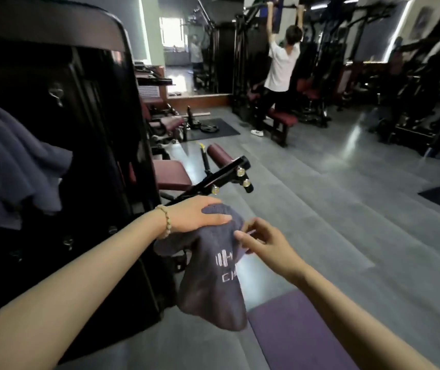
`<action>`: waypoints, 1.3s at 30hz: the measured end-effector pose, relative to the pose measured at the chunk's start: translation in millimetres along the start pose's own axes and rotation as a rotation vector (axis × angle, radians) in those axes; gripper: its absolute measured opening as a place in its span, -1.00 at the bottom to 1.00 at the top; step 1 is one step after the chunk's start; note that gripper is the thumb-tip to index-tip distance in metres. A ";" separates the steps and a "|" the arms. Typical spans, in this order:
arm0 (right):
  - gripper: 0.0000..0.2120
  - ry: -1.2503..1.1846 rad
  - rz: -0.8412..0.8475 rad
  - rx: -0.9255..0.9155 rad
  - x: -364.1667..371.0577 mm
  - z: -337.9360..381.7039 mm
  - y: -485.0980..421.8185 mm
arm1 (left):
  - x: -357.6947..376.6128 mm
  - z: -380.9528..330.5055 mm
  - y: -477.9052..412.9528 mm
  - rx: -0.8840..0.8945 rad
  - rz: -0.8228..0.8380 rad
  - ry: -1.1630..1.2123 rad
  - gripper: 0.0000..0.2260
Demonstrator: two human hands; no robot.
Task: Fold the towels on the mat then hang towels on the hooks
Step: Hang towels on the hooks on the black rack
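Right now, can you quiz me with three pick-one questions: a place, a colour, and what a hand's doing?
1. Where is the purple mat? A. on a hook B. on a bench C. on the floor
2. What colour is the held towel? A. red B. grey C. yellow
3. What is the left hand doing? A. gripping the towel B. hanging empty C. pressing the mat

Answers: C, it lies flat there. B, its cloth is grey. A, it wraps over the towel's top.
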State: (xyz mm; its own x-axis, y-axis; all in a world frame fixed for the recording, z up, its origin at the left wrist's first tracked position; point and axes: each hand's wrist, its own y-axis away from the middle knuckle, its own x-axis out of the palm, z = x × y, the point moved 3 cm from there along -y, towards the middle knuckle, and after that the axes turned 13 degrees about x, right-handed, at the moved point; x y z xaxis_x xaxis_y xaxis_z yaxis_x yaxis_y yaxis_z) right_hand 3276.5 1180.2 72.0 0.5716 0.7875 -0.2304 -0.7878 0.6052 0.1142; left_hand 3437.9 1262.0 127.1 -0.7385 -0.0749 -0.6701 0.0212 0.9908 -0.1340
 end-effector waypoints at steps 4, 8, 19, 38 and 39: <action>-0.49 0.102 0.083 -0.055 49.9 51.7 -49.2 | -74.6 17.3 41.5 -0.033 0.025 0.087 -0.84; -0.65 0.249 0.271 -0.089 96.4 101.0 -82.1 | -136.9 26.5 77.3 -0.062 0.004 0.051 -0.89; -0.52 -0.014 0.632 -0.097 176.7 167.9 -169.2 | -226.7 65.4 152.9 -0.196 -0.302 0.108 -0.68; -0.59 0.415 0.576 -0.550 209.5 264.9 -266.3 | -340.8 89.8 163.2 -0.114 -0.575 -0.435 -0.80; -0.59 0.423 0.520 -0.596 212.3 270.0 -271.9 | -348.1 92.3 159.9 -0.104 -0.589 -0.514 -0.78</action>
State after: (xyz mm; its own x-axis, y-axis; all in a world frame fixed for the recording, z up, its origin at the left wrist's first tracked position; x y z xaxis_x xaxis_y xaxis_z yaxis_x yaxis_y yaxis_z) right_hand 3674.0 1214.2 253.0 0.0695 0.7653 -0.6399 -0.9793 -0.0700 -0.1900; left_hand 3760.6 1436.0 271.6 -0.2038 -0.6082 -0.7672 -0.3587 0.7755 -0.5195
